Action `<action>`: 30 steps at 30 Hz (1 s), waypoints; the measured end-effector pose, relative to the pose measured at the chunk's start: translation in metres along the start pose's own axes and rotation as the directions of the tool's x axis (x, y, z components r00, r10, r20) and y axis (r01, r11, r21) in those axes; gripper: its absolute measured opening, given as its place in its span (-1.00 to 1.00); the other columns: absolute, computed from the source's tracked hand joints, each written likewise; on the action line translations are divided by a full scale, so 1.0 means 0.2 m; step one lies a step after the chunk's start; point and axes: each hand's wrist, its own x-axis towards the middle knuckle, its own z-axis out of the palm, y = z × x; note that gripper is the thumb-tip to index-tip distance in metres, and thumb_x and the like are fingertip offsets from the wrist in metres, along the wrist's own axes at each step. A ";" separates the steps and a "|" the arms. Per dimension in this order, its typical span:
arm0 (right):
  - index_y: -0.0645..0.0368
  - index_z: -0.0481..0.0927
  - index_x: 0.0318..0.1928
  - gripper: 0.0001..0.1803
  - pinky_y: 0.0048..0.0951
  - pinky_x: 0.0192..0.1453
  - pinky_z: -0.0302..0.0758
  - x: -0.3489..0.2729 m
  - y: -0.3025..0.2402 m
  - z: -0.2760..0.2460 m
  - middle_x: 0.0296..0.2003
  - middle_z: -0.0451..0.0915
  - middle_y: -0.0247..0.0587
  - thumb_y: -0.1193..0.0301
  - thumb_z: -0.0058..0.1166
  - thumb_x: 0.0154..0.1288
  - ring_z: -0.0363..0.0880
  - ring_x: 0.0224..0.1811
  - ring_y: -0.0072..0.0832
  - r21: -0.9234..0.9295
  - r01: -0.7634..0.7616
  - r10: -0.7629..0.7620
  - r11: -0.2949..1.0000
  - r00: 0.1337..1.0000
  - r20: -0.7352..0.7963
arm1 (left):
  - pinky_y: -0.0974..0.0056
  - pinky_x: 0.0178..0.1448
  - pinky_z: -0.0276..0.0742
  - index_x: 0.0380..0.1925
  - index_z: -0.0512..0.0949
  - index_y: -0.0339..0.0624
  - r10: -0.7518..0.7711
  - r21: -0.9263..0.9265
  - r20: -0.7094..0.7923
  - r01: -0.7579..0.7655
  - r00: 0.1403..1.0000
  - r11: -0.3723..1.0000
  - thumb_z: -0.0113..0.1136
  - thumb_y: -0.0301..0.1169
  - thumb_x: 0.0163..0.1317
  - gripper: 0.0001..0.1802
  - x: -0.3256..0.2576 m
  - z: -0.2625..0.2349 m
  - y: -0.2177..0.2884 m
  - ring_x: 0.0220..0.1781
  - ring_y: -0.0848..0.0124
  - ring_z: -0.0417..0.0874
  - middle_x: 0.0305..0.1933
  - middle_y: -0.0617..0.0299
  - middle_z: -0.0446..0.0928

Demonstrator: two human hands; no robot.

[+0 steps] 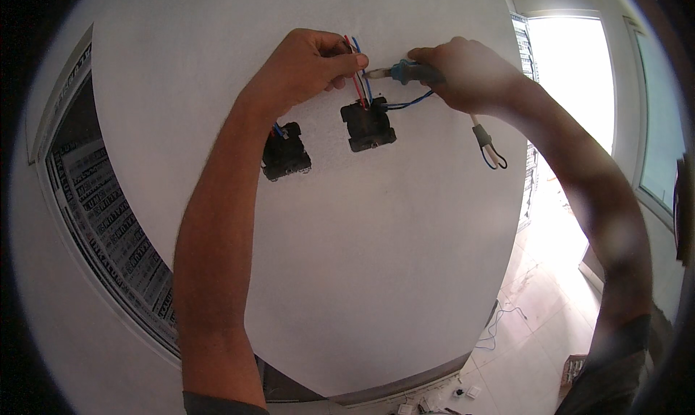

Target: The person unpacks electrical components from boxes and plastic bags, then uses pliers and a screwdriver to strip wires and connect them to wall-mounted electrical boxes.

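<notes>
My left hand (313,69) pinches a small bundle of red, blue and dark wires (357,90) between thumb and fingers. The bundle rises out of a black wall box (369,129) set into the white wall. My right hand (469,76) is closed around blue-handled pliers (410,72), whose metal jaws point left and reach the wires just below my left fingertips. Whether the jaws grip a wire is too small to tell. Blue and black wires (409,103) run from the same box toward my right hand, which hides their far end.
Partly behind my left forearm is a second black wall box (287,154). Below my right hand hangs a light cable with a dark sleeve (482,135) and looped wire end. A bright doorway (572,74) opens at right; small items and a thin cable (494,328) lie on the tiled floor.
</notes>
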 end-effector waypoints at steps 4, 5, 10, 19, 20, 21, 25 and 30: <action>0.10 0.70 0.00 -0.78 -0.25 -0.03 0.75 0.00 -0.01 0.00 -0.25 0.74 -0.10 0.49 0.15 0.37 0.77 -0.18 -0.28 -0.060 0.008 -0.011 0.998 0.998 -0.061 | 0.35 -0.19 0.62 -0.16 0.75 -0.12 -0.002 0.008 -0.008 0.003 1.000 1.000 0.39 -0.03 0.32 -0.62 0.00 0.00 -0.01 -0.37 0.54 0.61 -0.36 0.25 0.68; 0.10 0.69 -0.01 -0.78 -0.24 -0.04 0.75 0.00 -0.01 0.00 -0.26 0.74 -0.10 0.49 0.15 0.37 0.77 -0.19 -0.28 -0.053 0.018 -0.021 0.998 0.998 -0.055 | 0.34 -0.18 0.62 -0.16 0.74 -0.11 -0.005 0.014 -0.013 0.005 1.000 1.000 0.38 -0.04 0.32 -0.63 0.00 0.00 0.00 -0.36 0.54 0.61 -0.35 0.25 0.69; 0.10 0.69 -0.01 -0.80 -0.23 -0.11 0.75 0.01 -0.01 0.01 -0.28 0.73 -0.11 0.46 0.18 0.38 0.77 -0.22 -0.27 -0.058 0.024 -0.027 0.998 0.999 -0.045 | 0.40 -0.26 0.55 -0.21 0.77 -0.20 -0.007 -0.039 -0.062 0.005 0.998 0.999 0.43 -0.15 0.28 -0.67 -0.01 0.02 0.01 -0.46 0.54 0.59 -0.44 0.24 0.68; 0.10 0.63 0.04 -0.67 -0.22 -0.19 0.73 0.05 0.04 0.03 -0.36 0.71 -0.10 0.13 0.10 0.52 0.77 -0.28 -0.27 -0.152 0.079 -0.092 0.985 0.992 -0.080 | 0.38 -0.22 0.58 -0.18 0.76 -0.12 -0.008 -0.007 -0.019 0.008 1.000 1.000 0.41 -0.04 0.30 -0.63 -0.01 0.00 0.00 -0.41 0.55 0.56 -0.40 0.27 0.66; 0.10 0.62 0.05 -0.65 -0.22 -0.19 0.73 0.05 0.02 0.01 -0.37 0.71 -0.10 0.10 0.10 0.52 0.77 -0.28 -0.27 -0.138 0.063 -0.069 0.988 0.997 -0.041 | 0.39 -0.23 0.58 -0.18 0.76 -0.12 0.004 -0.019 -0.034 -0.005 0.999 1.000 0.41 -0.04 0.30 -0.63 -0.01 0.01 -0.01 -0.42 0.55 0.55 -0.41 0.27 0.66; 0.10 0.61 0.06 -0.62 -0.22 -0.19 0.73 0.05 0.01 0.00 -0.38 0.71 -0.10 0.08 0.09 0.52 0.77 -0.28 -0.28 -0.123 0.046 -0.047 0.991 0.999 0.000 | 0.39 -0.24 0.56 -0.20 0.77 -0.14 -0.002 -0.040 -0.033 0.000 0.999 0.999 0.44 -0.07 0.27 -0.64 -0.01 0.00 -0.01 -0.44 0.55 0.56 -0.44 0.27 0.66; 0.10 0.64 0.04 -0.62 -0.20 -0.17 0.71 0.04 0.03 0.01 -0.40 0.70 -0.10 0.07 0.12 0.50 0.76 -0.27 -0.28 -0.093 0.074 -0.076 0.993 0.997 -0.014 | 0.41 -0.27 0.53 -0.23 0.78 -0.20 -0.023 -0.063 -0.034 0.021 0.999 0.998 0.49 -0.12 0.22 -0.65 -0.01 -0.01 0.02 -0.48 0.54 0.55 -0.49 0.27 0.65; 0.13 0.69 -0.03 -0.62 -0.14 -0.09 0.70 0.06 0.03 -0.10 -0.40 0.70 -0.11 0.07 0.15 0.49 0.76 -0.23 -0.25 0.155 0.031 -0.072 0.987 0.962 0.263 | 0.41 -0.33 0.46 -0.19 0.76 -0.12 -0.043 -0.044 0.009 0.044 0.999 0.998 0.40 -0.09 0.32 -0.67 -0.01 -0.02 0.02 -0.45 0.57 0.50 -0.45 0.29 0.63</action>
